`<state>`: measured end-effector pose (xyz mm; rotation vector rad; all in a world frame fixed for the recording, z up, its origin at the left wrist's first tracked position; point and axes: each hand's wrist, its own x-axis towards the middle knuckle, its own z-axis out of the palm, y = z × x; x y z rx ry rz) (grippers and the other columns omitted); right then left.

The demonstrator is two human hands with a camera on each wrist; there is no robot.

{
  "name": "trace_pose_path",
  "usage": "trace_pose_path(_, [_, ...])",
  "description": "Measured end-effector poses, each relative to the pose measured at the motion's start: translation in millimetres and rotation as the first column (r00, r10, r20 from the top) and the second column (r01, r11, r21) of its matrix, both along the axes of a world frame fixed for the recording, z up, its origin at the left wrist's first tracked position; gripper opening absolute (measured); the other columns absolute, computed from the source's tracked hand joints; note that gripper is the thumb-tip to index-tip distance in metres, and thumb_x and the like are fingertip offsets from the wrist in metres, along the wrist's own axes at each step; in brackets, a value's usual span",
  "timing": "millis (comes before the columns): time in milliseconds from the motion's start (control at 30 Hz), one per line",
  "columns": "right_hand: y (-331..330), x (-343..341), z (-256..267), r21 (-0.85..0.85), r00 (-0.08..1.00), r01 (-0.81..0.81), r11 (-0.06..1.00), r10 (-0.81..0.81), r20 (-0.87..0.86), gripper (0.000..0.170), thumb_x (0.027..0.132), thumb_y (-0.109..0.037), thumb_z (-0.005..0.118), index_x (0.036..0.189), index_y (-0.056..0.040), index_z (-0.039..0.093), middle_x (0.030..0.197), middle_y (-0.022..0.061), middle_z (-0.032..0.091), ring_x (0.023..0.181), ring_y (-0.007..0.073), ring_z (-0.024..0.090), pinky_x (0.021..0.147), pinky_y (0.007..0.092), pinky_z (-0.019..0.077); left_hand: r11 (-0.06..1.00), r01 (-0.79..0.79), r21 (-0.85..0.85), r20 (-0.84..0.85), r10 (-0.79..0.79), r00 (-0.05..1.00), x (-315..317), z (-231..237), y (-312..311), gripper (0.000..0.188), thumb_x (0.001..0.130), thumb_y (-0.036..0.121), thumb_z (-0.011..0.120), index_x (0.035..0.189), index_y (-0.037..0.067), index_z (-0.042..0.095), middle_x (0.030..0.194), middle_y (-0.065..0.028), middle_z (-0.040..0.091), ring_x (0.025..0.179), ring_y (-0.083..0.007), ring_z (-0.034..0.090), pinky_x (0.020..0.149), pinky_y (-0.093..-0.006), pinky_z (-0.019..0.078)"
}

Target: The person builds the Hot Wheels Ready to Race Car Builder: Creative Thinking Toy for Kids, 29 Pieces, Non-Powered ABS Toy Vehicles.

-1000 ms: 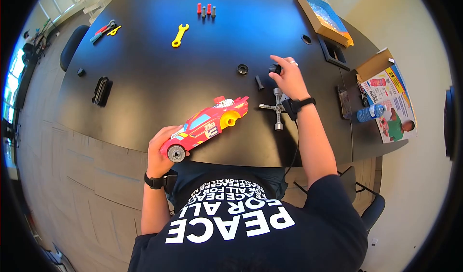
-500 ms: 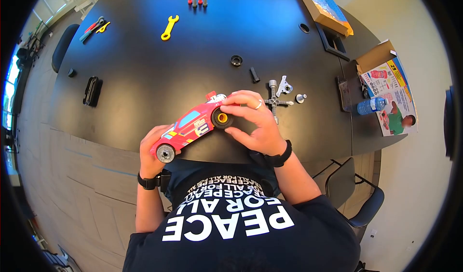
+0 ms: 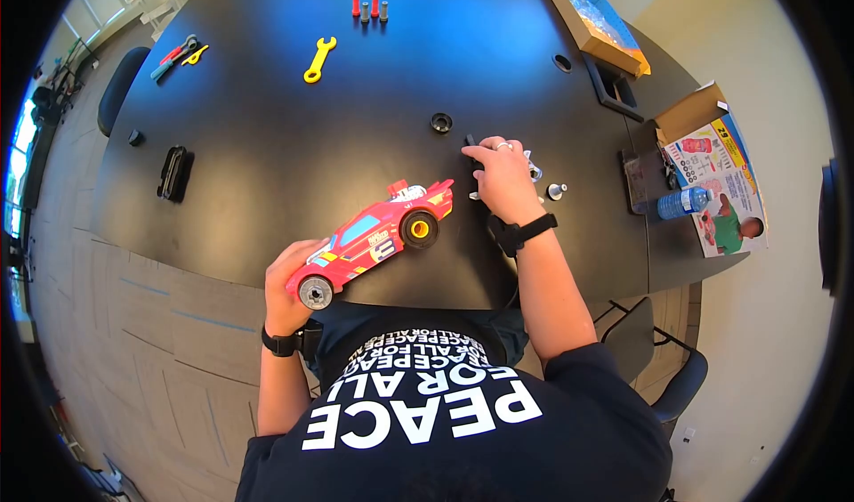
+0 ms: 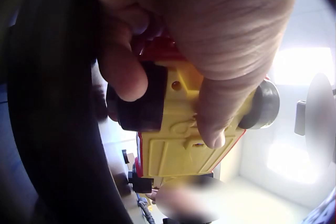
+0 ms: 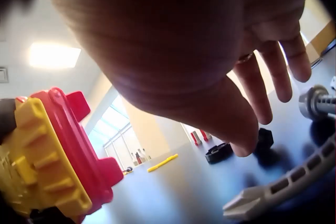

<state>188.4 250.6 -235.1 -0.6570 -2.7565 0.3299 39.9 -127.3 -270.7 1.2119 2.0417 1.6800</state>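
Note:
My left hand (image 3: 289, 290) grips the nose end of a red toy race car (image 3: 360, 235), held slanted above the table's near edge. Its front wheel (image 3: 316, 292) shows a grey hub; the rear wheel is a black tyre (image 3: 432, 240) around a yellow hub. The left wrist view shows my thumb (image 4: 212, 114) across the car's yellow underside (image 4: 181, 156). My right hand (image 3: 505, 182) reaches down at a short black rod (image 3: 471, 141), its extended fingertips (image 5: 265, 114) right at the rod. Below that hand, a grey cross-shaped lug wrench (image 5: 262, 200) is mostly hidden in the head view.
A black ring (image 3: 441, 123) lies beyond the rod, and a small grey part (image 3: 556, 191) sits to the right. Farther off are a yellow wrench (image 3: 320, 60) and several red and grey pegs (image 3: 374, 9). Boxes and a water bottle (image 3: 685, 203) stand right; a black part (image 3: 173, 173) lies left.
My right hand brought a black tyre from the table to the car's bare rear hub, where it now sits. Then the hand left the car and moved right to the black rod. The left hand keeps its grip.

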Motion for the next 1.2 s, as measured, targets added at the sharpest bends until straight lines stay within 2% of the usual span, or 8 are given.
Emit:
trace_pose_path(233, [-13.0,-41.1,2.6,0.076,0.992,-0.089,0.993,0.095,-0.086,0.062,0.095,-0.004,0.075,0.155,-0.0167,0.064,0.162,0.0197,0.056,0.142,0.0457,0.053,0.115,0.0567,0.0482,1.0,0.011,0.023,-0.004,-0.01,1.0,0.0,-1.5,-0.2,0.066,0.074,0.018,0.103,0.131,-0.002,0.077,0.127,-0.0185,0.078,0.116,-0.0322,0.075,0.103,-0.0403,0.0565])
trace_pose_path(367, [-6.8,-66.8,-22.7,0.201,0.986,-0.102,0.974,0.072,0.152,0.062,0.1,-0.009,0.067,0.161,-0.0179,0.059,0.167,0.0196,0.054,0.146,0.0478,0.05,0.119,0.0573,0.0446,0.998,0.001,0.059,-0.042,0.001,0.999,0.7,1.5,2.5,0.064,0.074,0.015,0.102,0.132,0.001,0.078,0.121,-0.0174,0.08,0.107,-0.0314,0.077,0.096,-0.0383,0.0584])
trace_pose_path(667, [-9.4,-66.5,-11.8,-0.041,0.987,-0.154,0.987,0.152,-0.059,0.025,0.094,-0.001,0.067,0.115,-0.0079,0.081,0.125,0.0141,0.071,0.116,0.0381,0.068,0.1,0.0486,0.0586,0.998,-0.009,0.057,-0.051,0.012,0.999,0.2,-2.2,1.0,0.065,0.073,0.017,0.102,0.131,-0.001,0.078,0.122,-0.0183,0.08,0.109,-0.0326,0.077,0.098,-0.0396,0.0582])
trace_pose_path(767, [5.1,-55.0,-5.0,-0.047,0.905,-0.166,0.985,0.133,-0.403,0.021,0.092,0.001,0.068,0.108,-0.0057,0.08,0.105,0.0179,0.073,0.093,0.0388,0.072,0.09,0.0465,0.0616,0.998,-0.006,0.055,-0.033,0.008,0.999,-0.7,-4.4,0.1,0.066,0.073,0.019,0.103,0.131,-0.002,0.078,0.124,-0.019,0.08,0.112,-0.0333,0.076,0.1,-0.0406,0.0573])
trace_pose_path(833, [-5.0,-33.7,16.5,-0.413,0.879,-0.139,0.9,-0.08,-0.47,0.023,0.096,0.004,0.068,0.113,-0.0039,0.081,0.1,0.0134,0.075,0.091,0.0291,0.076,0.087,0.0378,0.0624,0.998,-0.009,0.058,-0.032,0.011,0.999,-0.1,-3.8,-0.2,0.066,0.073,0.018,0.103,0.13,-0.002,0.078,0.124,-0.0191,0.08,0.112,-0.0334,0.076,0.1,-0.0405,0.0573])
trace_pose_path(867, [-10.7,-24.2,19.5,-0.702,0.823,-0.256,0.664,-0.231,-0.519,0.02,0.1,0.008,0.069,0.115,0.0012,0.08,0.1,0.0077,0.077,0.095,0.0178,0.077,0.088,0.0299,0.0621,0.999,-0.011,0.049,-0.033,0.013,0.999,0.5,-2.9,-0.4,0.066,0.073,0.019,0.103,0.13,-0.002,0.078,0.124,-0.0191,0.08,0.112,-0.0335,0.076,0.1,-0.0406,0.0574])
trace_pose_path(1067, [-53.7,35.6,51.0,-0.737,0.714,-0.543,0.402,-0.241,-0.657,0.019,0.098,0.011,0.078,0.117,0.0074,0.078,0.112,0.012,0.081,0.101,0.0155,0.078,0.092,0.0291,0.0633,1.0,0.002,0.018,-0.044,-0.001,0.999,-0.4,-1.1,-1.1,0.066,0.074,0.023,0.103,0.129,-0.003,0.077,0.125,-0.0191,0.079,0.112,-0.0331,0.076,0.1,-0.0402,0.0576])
trace_pose_path(1200, [-68.8,52.1,56.8,-0.712,0.72,-0.525,0.466,-0.203,-0.664,0.027,0.096,0.011,0.08,0.122,0.006,0.078,0.11,0.0149,0.079,0.094,0.0194,0.077,0.083,0.0311,0.0634,1.0,-0.002,-0.003,-0.038,0.001,0.999,-1.2,-4.7,-3.3,0.066,0.075,0.025,0.104,0.129,-0.003,0.077,0.126,-0.0192,0.079,0.113,-0.0325,0.076,0.101,-0.0402,0.0577])
